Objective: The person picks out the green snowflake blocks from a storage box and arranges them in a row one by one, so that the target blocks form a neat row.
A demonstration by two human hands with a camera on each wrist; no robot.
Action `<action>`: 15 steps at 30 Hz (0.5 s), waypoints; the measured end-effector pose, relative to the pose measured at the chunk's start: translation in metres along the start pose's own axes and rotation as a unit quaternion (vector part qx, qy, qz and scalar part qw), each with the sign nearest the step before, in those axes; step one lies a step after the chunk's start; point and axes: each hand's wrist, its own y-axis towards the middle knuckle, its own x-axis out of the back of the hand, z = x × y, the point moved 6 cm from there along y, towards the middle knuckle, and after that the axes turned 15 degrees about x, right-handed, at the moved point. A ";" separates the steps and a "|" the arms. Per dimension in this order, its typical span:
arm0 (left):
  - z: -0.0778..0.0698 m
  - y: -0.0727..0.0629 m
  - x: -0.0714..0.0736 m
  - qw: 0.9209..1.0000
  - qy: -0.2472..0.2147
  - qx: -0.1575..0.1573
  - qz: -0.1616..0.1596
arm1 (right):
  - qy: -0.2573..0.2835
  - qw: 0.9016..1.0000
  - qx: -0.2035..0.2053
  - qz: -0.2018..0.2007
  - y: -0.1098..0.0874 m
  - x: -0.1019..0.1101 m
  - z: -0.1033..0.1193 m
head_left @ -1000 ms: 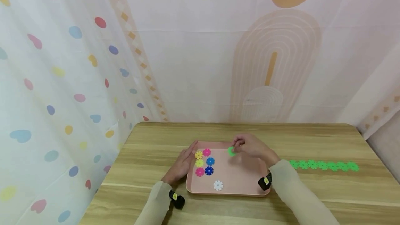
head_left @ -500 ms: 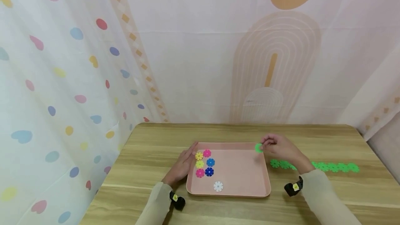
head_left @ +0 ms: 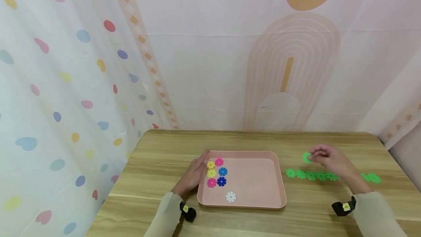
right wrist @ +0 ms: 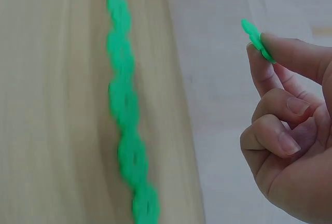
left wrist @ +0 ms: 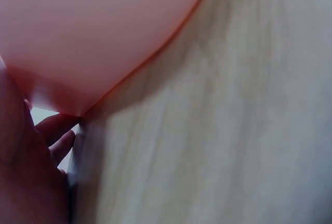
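Note:
Between thumb and index finger, my right hand (head_left: 333,162) pinches a green notched plastic disc (right wrist: 258,41), its other fingers curled toward the palm. It holds the disc above the table, just behind a row of interlocked green discs (head_left: 300,174); my wrist hides part of that row in the head view. My left hand (head_left: 192,176) rests along the left side of a pink tray (head_left: 241,207), fingers extended at its wall. In the left wrist view, fingers (left wrist: 57,128) touch the tray's corner. Several loose discs lie at the tray's left, including a dark blue disc (head_left: 222,181).
A white disc (head_left: 231,197) lies alone near the tray's front wall. The wooden table (head_left: 164,145) reaches back to a patterned curtain (head_left: 210,65). The green row stretches along the table, right of the tray.
My right hand has carried the green disc from inside the tray, over its right wall, to above the table behind the green row. My left hand has stayed at the tray's left side.

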 end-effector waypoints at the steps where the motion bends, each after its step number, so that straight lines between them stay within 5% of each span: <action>1: 0.000 0.000 0.000 1.000 -0.001 -0.002 0.000 | -0.011 1.000 -0.004 -0.003 -0.004 0.005 -0.004; 8: 0.000 0.001 -0.003 1.000 -0.001 0.000 0.002 | -0.077 0.996 -0.028 -0.043 -0.037 0.047 -0.029; 15: -0.001 0.002 -0.003 1.000 0.009 -0.003 0.000 | -0.072 0.991 -0.045 -0.103 -0.069 0.086 -0.055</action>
